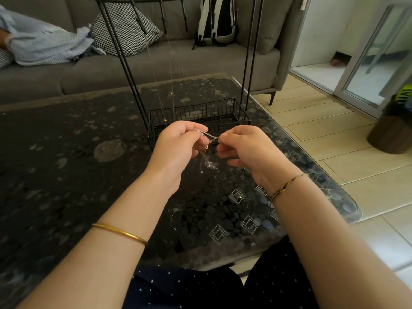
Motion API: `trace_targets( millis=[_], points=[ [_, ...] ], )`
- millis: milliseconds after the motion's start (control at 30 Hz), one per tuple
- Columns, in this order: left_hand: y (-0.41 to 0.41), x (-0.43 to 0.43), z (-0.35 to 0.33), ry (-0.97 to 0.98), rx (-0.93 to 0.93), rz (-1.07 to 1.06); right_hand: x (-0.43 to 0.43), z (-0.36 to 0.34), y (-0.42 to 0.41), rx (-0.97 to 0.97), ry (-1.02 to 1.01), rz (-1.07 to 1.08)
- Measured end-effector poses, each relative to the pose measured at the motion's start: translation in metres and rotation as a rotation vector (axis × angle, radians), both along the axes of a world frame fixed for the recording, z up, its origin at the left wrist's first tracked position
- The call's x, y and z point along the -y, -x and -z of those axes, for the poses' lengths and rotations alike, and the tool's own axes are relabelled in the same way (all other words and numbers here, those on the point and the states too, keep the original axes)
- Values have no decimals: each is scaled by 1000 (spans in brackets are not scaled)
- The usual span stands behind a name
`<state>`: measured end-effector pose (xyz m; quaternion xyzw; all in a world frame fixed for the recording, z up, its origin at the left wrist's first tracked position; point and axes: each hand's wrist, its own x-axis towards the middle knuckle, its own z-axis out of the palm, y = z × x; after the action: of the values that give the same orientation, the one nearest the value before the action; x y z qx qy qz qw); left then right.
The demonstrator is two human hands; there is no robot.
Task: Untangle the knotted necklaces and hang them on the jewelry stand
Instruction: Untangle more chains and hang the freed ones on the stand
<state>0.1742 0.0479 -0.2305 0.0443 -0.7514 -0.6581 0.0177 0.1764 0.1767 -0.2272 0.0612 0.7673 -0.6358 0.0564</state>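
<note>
A thin silver necklace chain (207,150) is stretched between my two hands above the dark glass table (66,166). My left hand (178,143) pinches one part of it and my right hand (240,148) pinches the other, a short taut length running between them. A tangled clump of chain dangles below my fingers. Just behind my hands stands the black wire jewelry stand (198,112) with a basket base. Two or three fine necklaces (171,85) hang from its top hooks.
A grey sofa (111,70) runs along the back with a patterned cushion (127,30), a backpack (217,21) and a person's striped sleeve (44,43). Tiled floor (334,139) and a dark pot (390,134) lie to the right.
</note>
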Motion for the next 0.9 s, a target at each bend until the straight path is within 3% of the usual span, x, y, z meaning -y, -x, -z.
trace_targets(
  millis=[467, 633, 800, 900],
  points=[
    [-2, 5, -10, -539, 81, -72, -1, 4, 4, 76, 15, 72],
    [-2, 4, -10, -390, 89, -53, -3, 5, 5, -37, 23, 165],
    [-3, 5, -7, -205, 78, 32, -1, 1, 4, -25, 309, 160],
    [-2, 4, -2, -61, 38, 30, -2, 2, 3, -30, 244, 167]
  ],
)
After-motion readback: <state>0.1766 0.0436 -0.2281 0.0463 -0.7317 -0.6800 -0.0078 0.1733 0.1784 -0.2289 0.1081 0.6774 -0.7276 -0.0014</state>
